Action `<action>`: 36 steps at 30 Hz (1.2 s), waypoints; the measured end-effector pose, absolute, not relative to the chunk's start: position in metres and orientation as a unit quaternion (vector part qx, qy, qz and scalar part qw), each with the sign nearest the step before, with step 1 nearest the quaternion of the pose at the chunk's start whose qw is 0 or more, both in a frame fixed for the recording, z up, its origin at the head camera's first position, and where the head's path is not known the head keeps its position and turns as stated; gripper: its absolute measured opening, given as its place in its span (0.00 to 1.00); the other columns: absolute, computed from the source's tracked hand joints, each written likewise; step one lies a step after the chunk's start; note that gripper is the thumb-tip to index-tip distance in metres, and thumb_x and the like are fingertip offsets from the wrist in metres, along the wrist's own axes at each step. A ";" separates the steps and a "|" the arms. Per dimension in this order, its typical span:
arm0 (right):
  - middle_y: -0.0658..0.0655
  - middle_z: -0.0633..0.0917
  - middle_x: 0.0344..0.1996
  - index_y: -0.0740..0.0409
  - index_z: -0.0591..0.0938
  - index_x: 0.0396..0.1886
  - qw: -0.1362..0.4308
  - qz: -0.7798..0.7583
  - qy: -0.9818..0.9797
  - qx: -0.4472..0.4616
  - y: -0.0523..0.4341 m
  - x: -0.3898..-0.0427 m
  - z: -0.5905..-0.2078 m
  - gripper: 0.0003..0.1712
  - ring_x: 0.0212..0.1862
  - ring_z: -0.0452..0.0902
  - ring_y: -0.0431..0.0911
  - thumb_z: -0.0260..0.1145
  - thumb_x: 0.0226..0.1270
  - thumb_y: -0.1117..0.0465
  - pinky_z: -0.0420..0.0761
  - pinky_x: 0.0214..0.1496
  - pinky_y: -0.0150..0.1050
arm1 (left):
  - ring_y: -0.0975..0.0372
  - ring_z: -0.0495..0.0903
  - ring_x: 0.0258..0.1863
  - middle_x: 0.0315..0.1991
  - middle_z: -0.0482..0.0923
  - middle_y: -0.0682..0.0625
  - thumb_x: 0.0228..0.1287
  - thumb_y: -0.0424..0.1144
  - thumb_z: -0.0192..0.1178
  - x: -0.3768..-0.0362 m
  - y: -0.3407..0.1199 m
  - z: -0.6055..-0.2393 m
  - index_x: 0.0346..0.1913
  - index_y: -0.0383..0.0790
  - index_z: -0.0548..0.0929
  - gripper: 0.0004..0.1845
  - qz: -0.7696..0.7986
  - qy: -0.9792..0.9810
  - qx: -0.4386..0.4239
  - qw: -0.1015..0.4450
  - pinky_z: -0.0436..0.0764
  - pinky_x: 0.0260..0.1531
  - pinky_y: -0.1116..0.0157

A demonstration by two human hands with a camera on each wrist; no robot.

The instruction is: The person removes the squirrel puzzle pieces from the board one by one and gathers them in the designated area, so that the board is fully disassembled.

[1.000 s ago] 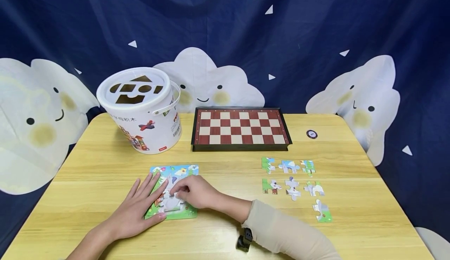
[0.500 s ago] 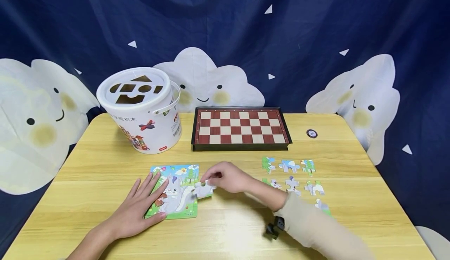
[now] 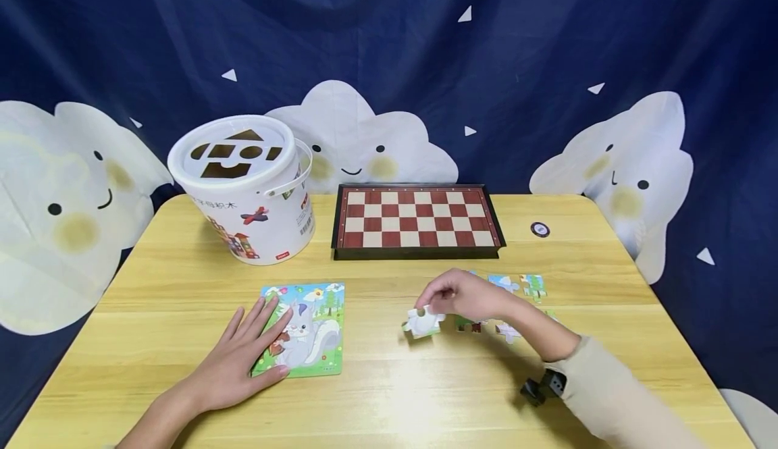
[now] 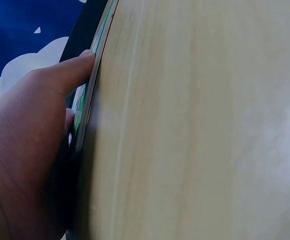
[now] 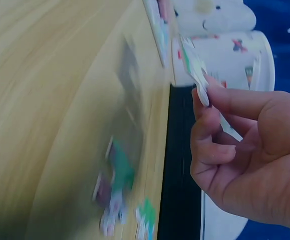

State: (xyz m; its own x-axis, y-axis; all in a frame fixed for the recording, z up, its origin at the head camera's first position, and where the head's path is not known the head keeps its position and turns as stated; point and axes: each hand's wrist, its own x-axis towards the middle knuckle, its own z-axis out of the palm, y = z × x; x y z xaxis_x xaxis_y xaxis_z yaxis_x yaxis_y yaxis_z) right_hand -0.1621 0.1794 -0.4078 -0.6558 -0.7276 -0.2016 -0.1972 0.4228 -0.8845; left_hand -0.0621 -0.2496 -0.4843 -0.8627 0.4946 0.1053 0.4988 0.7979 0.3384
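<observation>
Hands at the puzzle board and the loose piece

Left hand lies flat, fingers straight and slightly spread, on the left part of the puzzle board. The fingertips press the board's printed surface; the thumb lies along its lower left corner. In the left wrist view the board appears as a thin flat card with a green printed edge, lying flush on the table. The board is rectangular with a glossy cartoon print. Beyond the fingertips stand a white round bucket with shape cut-outs in its lid, and a folded chessboard with a dark rim, both well apart from the hand.

Bare, smooth, light wooden table lies between the board's right edge and the right hand.

Right hand has its fingers curled, thumb and forefinger pinching a puzzle piece by its upper edge. The piece hangs just below the fingertips, close over the table, well apart from the board. In the right wrist view the piece is thin white-edged card, held tilted. Just beside and behind this hand lie loose puzzle pieces, partly hidden by it. A small dark round disc lies farther beyond, near the table's far right edge.
</observation>
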 end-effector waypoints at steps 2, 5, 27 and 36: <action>0.51 0.82 0.30 0.62 0.89 0.46 0.298 -0.445 0.794 -0.286 0.191 -0.162 -0.407 0.10 0.25 0.64 0.39 0.63 0.73 0.70 0.71 0.33 0.33 | 0.45 0.42 0.81 0.82 0.47 0.39 0.69 0.59 0.62 -0.062 -0.250 -0.484 0.81 0.47 0.59 0.44 -0.180 -0.948 -0.262 0.008 0.26 0.76 0.60; 0.52 0.81 0.29 0.63 0.88 0.46 0.299 -0.443 0.798 -0.280 0.207 -0.161 -0.409 0.10 0.23 0.63 0.37 0.63 0.73 0.70 0.70 0.30 0.32 | 0.44 0.42 0.81 0.82 0.47 0.39 0.69 0.59 0.62 -0.062 -0.249 -0.483 0.81 0.46 0.59 0.44 -0.182 -0.948 -0.263 0.009 0.26 0.76 0.60; 0.58 0.86 0.32 0.65 0.87 0.44 0.322 -0.457 0.775 -0.295 0.309 -0.123 -0.420 0.08 0.29 0.73 0.36 0.63 0.72 0.71 0.77 0.30 0.32 | 0.43 0.43 0.80 0.82 0.47 0.39 0.69 0.60 0.62 -0.063 -0.249 -0.484 0.81 0.45 0.59 0.44 -0.177 -0.950 -0.259 0.005 0.26 0.76 0.59; 0.59 0.85 0.30 0.63 0.87 0.42 0.322 -0.456 0.774 -0.299 0.322 -0.115 -0.427 0.05 0.31 0.74 0.33 0.66 0.69 0.70 0.79 0.32 0.31 | 0.45 0.42 0.81 0.81 0.48 0.39 0.69 0.59 0.62 -0.063 -0.250 -0.487 0.81 0.46 0.58 0.44 -0.174 -0.949 -0.263 0.013 0.26 0.76 0.59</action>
